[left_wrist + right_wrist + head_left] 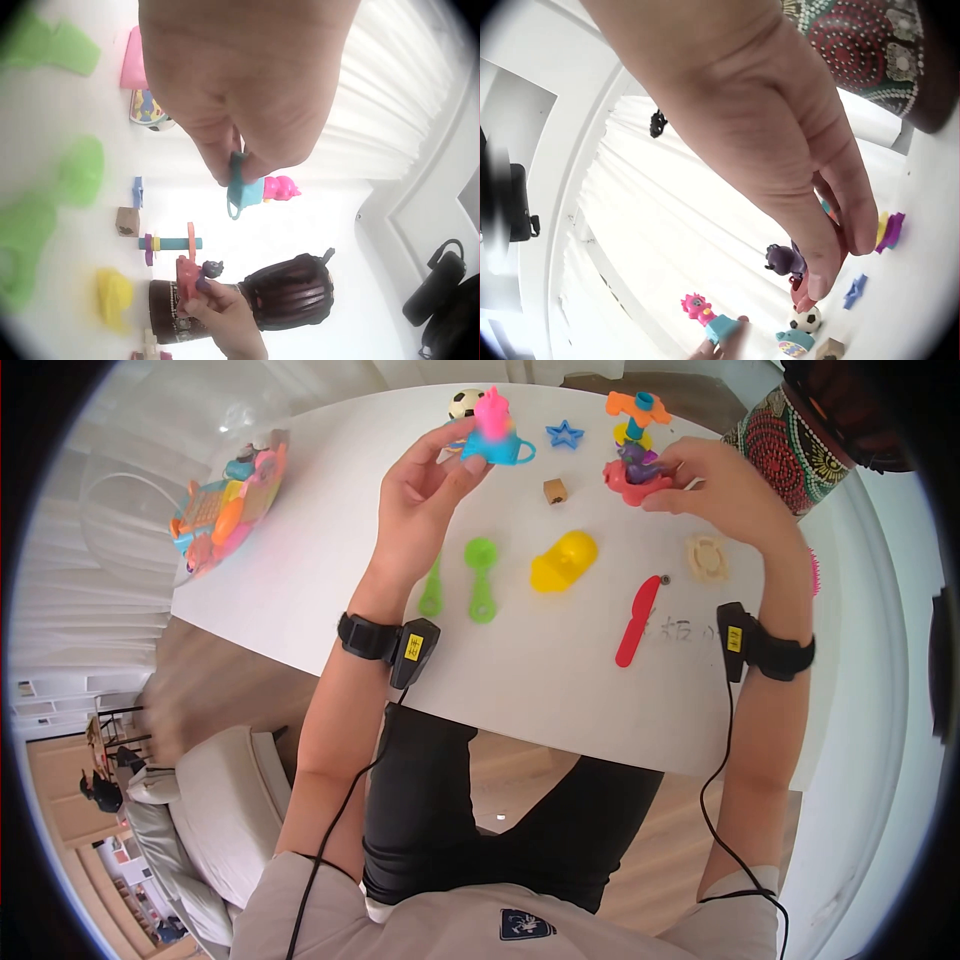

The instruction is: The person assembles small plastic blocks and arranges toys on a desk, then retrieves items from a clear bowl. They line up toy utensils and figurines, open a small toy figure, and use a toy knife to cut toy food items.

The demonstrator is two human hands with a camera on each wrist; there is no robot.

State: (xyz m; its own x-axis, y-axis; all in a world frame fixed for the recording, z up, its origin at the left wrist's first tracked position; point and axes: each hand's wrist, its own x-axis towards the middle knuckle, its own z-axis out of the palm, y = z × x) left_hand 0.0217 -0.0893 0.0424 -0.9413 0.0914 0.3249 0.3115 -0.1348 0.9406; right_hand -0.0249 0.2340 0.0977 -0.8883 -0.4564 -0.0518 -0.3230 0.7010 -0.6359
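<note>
My left hand [420,495] pinches a small blue cup-like toy [497,450] with a handle, and a pink figure [492,412] sits on top of it. In the left wrist view the blue toy [244,192] is between thumb and fingers. My right hand [725,490] grips a red toy [632,485] with a dark purple figure [638,462] on it. The right wrist view shows the purple figure [781,260] beside my thumb. Both toys are held up off the table, apart from each other.
On the white table [400,660] lie green spoons [481,580], a yellow toy [565,562], a red knife [638,622], a wooden cube [555,491] and a blue star [565,435]. A soccer ball [466,404] is behind; a patterned drum [790,455] stands right.
</note>
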